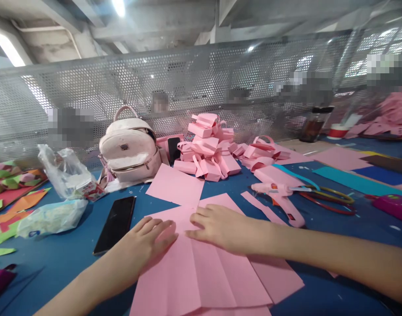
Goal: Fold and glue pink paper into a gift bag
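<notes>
A pink sheet of paper (184,272) with several lengthwise creases lies in front of me, on top of other pink sheets. My left hand (148,241) rests on its left part, fingers stretched out over the paper. From the right, my right hand (220,228) lies on the upper part of the same sheet, its fingers loosely spread and close to the left fingertips. Neither hand grips anything. Just beyond them is another flat pink sheet (176,184). A narrow pink paper strip (263,206) lies right of my right hand.
A black phone (117,224) lies left of my left hand. Behind stand a pale backpack (128,149) and a heap of folded pink paper bags (210,149). To the right are a pink glue gun (283,195) and scissors (332,199). Plastic bags (52,215) lie left.
</notes>
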A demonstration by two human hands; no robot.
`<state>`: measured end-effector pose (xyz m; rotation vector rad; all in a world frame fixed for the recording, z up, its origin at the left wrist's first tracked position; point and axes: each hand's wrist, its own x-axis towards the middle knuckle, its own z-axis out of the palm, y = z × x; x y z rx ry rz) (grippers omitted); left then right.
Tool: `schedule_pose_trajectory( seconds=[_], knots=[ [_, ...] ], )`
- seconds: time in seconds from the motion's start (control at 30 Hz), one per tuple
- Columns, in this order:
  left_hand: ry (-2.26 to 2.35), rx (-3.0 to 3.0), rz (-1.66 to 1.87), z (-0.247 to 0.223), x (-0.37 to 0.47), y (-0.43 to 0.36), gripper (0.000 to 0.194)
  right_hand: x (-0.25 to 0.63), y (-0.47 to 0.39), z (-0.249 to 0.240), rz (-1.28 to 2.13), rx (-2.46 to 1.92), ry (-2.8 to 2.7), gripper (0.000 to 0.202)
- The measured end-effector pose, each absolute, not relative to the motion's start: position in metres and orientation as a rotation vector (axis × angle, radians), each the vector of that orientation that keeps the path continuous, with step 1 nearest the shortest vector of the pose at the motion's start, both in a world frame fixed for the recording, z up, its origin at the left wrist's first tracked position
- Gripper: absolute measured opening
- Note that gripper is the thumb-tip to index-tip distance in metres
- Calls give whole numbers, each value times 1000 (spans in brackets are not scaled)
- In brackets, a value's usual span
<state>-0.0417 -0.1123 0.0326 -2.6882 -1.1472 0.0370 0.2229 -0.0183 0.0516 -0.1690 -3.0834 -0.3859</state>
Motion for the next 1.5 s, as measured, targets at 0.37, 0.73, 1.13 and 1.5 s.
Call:
schedule_pose_trajectory(
  seconds=[0.37, 0.73, 1.13, 1.5],
  knots=[
    [-901, -2558, -119, -8, -37, -156, 63, 203, -16, 46, -385, -104, -3084, 43],
    [-864, -2377, -651, -43, -55, -152, 36, 152, -8, 41, -266, 81, -3045, 44],
    [-894, -2411, -442, -20, -62, -152, 46, 141, -19, 27, -275, -19, -2958, 29],
    [-901, -2520, -428, -14, -63, -150, 43, 221, -32, -8, -482, -264, -2773, 45]
  ],
)
